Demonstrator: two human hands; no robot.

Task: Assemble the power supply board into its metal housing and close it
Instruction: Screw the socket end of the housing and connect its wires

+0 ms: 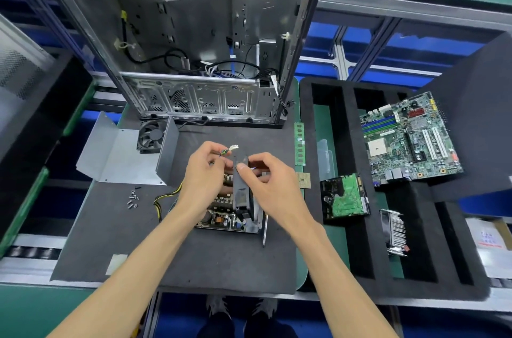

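— Where was the power supply board?
— Lying in its metal housing on the table.
— Hands?
— Left hand pinched the fan's wire; right hand gripped the upright black fan above the board.

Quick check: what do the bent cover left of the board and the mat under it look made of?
Bent cover: looks like bare sheet metal, matte grey, with crisp folded edges and small punched holes. Mat: probably dark grey foam or rubber, dull and glare-free; which one is unclear.
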